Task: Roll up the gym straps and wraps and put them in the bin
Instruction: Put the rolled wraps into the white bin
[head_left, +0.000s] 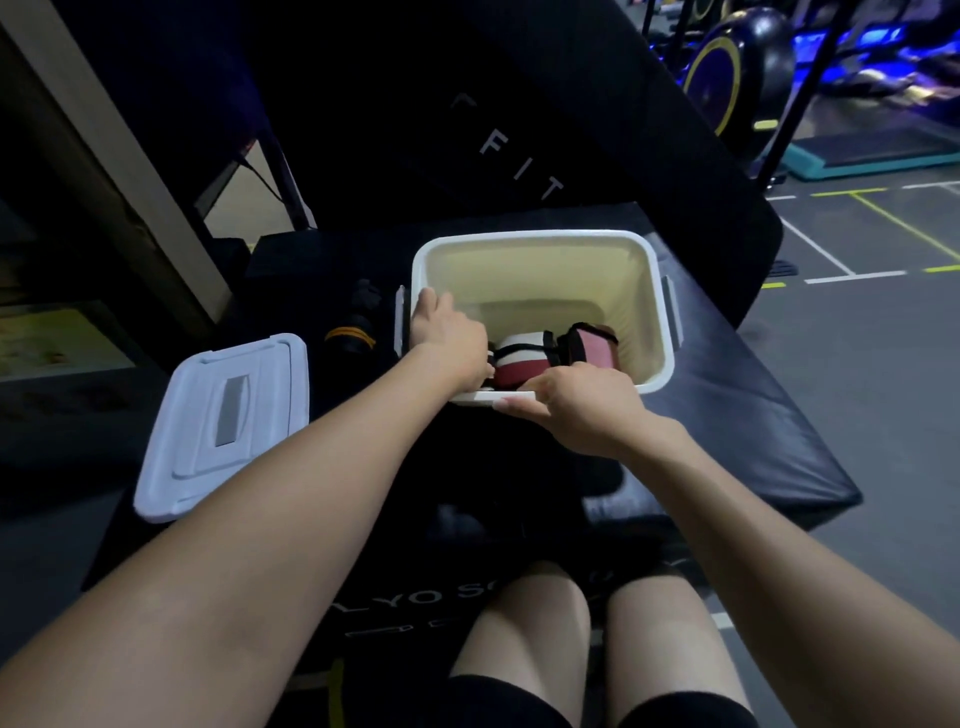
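Observation:
A white bin (545, 244) stands on a black padded bench (753, 415). Inside it lie a rolled red and white wrap (522, 358) and a rolled pink wrap with black straps (595, 348). My left hand (449, 340) reaches into the bin by its left wall, thumb near the rim, fingers curled down onto the red and white wrap. My right hand (582, 408) pinches the bin's near rim, thumb outside and fingers over the edge. Left of the bin lie a black strap with yellow stripes (350, 338) and another dark strap (366, 301).
The bin's white lid (223, 421) lies upside down on the bench at the left. An upright black pad with white letters (519, 156) rises behind the bin. Gym machines (727, 67) and a marked floor are at the right. My knees (597, 623) are below.

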